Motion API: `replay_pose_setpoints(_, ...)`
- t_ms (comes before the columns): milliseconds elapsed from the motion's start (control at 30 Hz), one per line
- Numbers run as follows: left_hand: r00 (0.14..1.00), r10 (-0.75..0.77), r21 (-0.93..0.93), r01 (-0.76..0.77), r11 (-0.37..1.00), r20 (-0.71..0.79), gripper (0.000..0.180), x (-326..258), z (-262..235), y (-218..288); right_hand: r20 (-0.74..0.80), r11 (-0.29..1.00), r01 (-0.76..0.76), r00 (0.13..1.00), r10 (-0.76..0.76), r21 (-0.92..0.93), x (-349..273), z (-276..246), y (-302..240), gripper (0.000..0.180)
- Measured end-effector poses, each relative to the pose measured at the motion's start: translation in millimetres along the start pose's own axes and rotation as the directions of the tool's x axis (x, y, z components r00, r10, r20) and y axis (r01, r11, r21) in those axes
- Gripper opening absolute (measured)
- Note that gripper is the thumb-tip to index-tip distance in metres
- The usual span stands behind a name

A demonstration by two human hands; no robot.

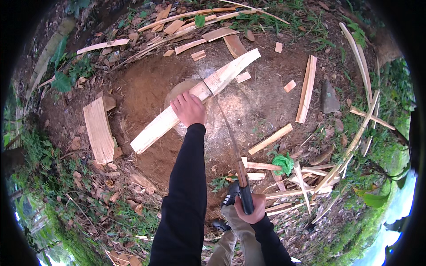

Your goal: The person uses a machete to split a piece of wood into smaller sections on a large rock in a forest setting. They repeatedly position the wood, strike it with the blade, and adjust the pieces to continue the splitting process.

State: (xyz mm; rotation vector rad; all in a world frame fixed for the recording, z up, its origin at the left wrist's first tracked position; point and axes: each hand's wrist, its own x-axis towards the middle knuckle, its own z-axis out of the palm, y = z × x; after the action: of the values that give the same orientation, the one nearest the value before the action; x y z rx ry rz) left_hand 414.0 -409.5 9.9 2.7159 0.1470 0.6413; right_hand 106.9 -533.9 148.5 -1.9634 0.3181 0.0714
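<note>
A long, pale wooden plank [230, 74] lies slantwise over a round stump [177, 90] on the ground. My left hand [189, 109] is closed over the plank near its middle, fingers curled over its far edge. My right hand [251, 208], lower and further right, grips the black handle of a long, thin handsaw [227, 124]. Its dark blade, seen nearly edge-on, reaches away from me and crosses the plank just right of my left hand. How deep the blade sits in the wood cannot be made out.
Pale wood dust [230, 106] covers the soil beside the stump. A broad board [98, 133] lies to the left, a long strip [306, 88] and a grey stone [329, 96] to the right. Several strips and a green plastic bag [283, 164] lie near my shoes [230, 193].
</note>
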Motion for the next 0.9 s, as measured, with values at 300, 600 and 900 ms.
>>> replay_pose_setpoints(300,0.997,0.062,-0.070,-0.064,0.995,-0.035,0.023,5.3,-0.6,-8.5,0.069,0.991,-0.131,0.989,0.132,-0.012,6.1,-37.5,-59.9,0.017)
replay_pose_setpoints(600,1.000,0.000,-0.028,0.000,1.000,-0.016,0.024,42.6,16.3,-13.5,0.082,0.983,-0.154,0.983,0.163,-0.103,30.2,-33.3,-111.7,0.017)
replay_pose_setpoints(900,0.994,-0.088,-0.043,0.091,0.995,0.064,0.024,37.8,17.5,-11.8,0.105,0.938,-0.296,0.942,0.317,-0.181,39.8,-39.9,-151.6,0.016)
